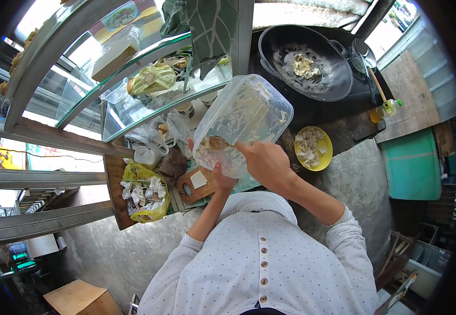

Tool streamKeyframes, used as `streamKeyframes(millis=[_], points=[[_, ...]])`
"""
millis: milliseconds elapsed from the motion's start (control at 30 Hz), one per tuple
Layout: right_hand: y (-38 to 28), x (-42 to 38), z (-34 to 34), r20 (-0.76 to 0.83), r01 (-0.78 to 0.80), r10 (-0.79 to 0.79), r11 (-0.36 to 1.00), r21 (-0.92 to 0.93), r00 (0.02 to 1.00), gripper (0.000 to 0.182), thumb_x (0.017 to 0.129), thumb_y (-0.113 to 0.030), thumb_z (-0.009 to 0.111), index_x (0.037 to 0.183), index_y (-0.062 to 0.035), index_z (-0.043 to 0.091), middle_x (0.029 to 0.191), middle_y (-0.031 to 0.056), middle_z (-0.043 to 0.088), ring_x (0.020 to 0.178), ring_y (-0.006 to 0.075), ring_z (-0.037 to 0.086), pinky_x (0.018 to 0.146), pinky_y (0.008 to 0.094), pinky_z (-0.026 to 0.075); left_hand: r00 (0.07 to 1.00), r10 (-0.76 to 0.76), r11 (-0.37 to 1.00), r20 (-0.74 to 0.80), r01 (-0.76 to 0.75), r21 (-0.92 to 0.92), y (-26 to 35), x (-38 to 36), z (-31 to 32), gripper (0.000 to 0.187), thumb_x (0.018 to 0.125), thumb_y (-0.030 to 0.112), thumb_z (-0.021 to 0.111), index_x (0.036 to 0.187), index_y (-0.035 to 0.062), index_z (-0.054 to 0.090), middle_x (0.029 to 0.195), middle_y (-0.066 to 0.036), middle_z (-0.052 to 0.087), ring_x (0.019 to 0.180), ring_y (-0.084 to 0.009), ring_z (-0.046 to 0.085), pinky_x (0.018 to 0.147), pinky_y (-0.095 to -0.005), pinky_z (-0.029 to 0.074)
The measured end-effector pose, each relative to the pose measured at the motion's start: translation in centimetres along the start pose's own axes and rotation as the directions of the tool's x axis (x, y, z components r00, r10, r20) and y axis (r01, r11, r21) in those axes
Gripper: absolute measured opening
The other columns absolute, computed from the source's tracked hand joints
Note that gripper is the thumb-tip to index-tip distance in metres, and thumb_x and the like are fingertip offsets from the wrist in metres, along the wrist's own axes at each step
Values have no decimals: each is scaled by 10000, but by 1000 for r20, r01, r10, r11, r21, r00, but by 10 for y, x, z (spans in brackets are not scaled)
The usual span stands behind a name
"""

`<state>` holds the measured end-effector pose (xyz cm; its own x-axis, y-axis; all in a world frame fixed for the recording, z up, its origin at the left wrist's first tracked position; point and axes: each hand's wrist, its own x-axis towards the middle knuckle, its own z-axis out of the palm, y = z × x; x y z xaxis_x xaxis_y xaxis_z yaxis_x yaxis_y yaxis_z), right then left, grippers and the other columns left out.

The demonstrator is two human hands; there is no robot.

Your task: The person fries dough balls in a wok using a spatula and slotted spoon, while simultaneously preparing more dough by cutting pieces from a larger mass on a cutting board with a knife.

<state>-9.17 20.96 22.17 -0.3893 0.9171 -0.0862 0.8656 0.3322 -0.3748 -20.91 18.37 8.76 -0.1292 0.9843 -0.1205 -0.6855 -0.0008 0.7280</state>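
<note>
Tilted up in front of me is a clear plastic container (pixel 249 113) with pale paste smeared over its inside. My left hand (pixel 221 177) grips the container by its lower left corner. In my right hand (pixel 267 164) is a spoon (pixel 217 143), its bowl inside the container near the left wall with some paste about it. Just below my left hand lies a wooden cutting board (pixel 188 191) with a square pale wrapper (pixel 198 179) on it. Right of my right hand stands a yellow bowl (pixel 327 160) of folded pale pieces, which look like filled wrappers.
A large black wok (pixel 338 86) with several pale pieces in it sits on the stove at the back right. Beside it are a ladle and a skimmer (pixel 362 55). A yellow bag (pixel 157 212) of crumpled tissues lies left. A glass cabinet (pixel 149 118) holds cabbage (pixel 154 79).
</note>
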Motion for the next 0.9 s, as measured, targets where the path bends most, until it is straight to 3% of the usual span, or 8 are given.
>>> streamKeyframes(millis=[133, 200, 400, 533, 633, 700, 833, 900], points=[[-2, -6, 7, -47, 75, -76, 997, -14, 996, 340, 709, -26, 546, 1047, -45, 574, 693, 155, 598, 613, 298, 628, 524, 364, 502, 997, -71, 997, 19, 70, 20, 1, 1, 1, 661, 762, 419, 471, 1277, 31, 329, 1205, -130, 448, 1135, -254, 445, 957, -392, 368], [-8, -10, 4, -56, 124, -129, 989, -82, 990, 387, 704, -18, 552, 1091, -26, 565, 679, 133, 582, 573, 272, 625, 498, 337, 498, 993, 117, 992, -23, -115, 46, -11, 6, -2, 650, 761, 438, 474, 1248, 23, 360, 1132, -120, 485, 1012, -235, 517, 881, -361, 413], [-12, -17, 8, -91, 159, -170, 980, -120, 981, 439, 703, -31, 560, 1141, -1, 544, 698, 128, 581, 532, 249, 617, 478, 312, 492, 992, 61, 996, -113, -54, 70, -18, 7, -8, 596, 781, 440, 458, 1187, 7, 404, 1020, -101, 519, 791, -208, 572, 741, -310, 457], [-10, -18, 8, -79, 151, -159, 984, -95, 984, 445, 704, -27, 557, 1148, -5, 541, 705, 130, 580, 542, 257, 618, 484, 325, 495, 999, 46, 993, -4, -45, 111, -44, 24, -62, 555, 796, 397, 460, 1182, 2, 407, 1006, -97, 521, 849, -198, 563, 746, -309, 460], [-6, -17, 7, -73, 119, -121, 992, -29, 990, 430, 705, -21, 548, 1135, -7, 551, 706, 138, 587, 561, 275, 618, 499, 343, 500, 992, 99, 995, -78, -99, 10, -49, 23, -59, 515, 813, 337, 445, 1207, 9, 393, 1041, -96, 515, 910, -193, 546, 792, -313, 449], [-3, -16, 6, -85, 96, -90, 993, 64, 992, 385, 713, -16, 533, 1095, 0, 568, 698, 162, 597, 587, 300, 617, 516, 365, 501, 989, 128, 975, -70, -113, 189, -56, 28, -73, 508, 815, 294, 448, 1240, 27, 366, 1100, -95, 497, 969, -196, 522, 842, -316, 428], [3, -15, 9, -110, 68, -49, 981, 181, 993, 272, 763, -38, 523, 1023, -4, 596, 708, 183, 606, 607, 314, 615, 539, 378, 491, 988, 136, 978, -72, -122, 168, -9, 4, 10, 516, 822, 298, 440, 1259, 34, 357, 1122, -96, 492, 991, -202, 513, 868, -319, 411], [10, -13, 16, -57, 55, -34, 904, 424, 998, 185, 817, -75, 522, 970, -14, 607, 711, 194, 604, 603, 314, 610, 558, 384, 467, 973, 200, 955, -112, -167, 245, -9, 7, 14, 517, 822, 307, 446, 1253, 33, 361, 1121, -97, 487, 1012, -204, 504, 863, -328, 414]])
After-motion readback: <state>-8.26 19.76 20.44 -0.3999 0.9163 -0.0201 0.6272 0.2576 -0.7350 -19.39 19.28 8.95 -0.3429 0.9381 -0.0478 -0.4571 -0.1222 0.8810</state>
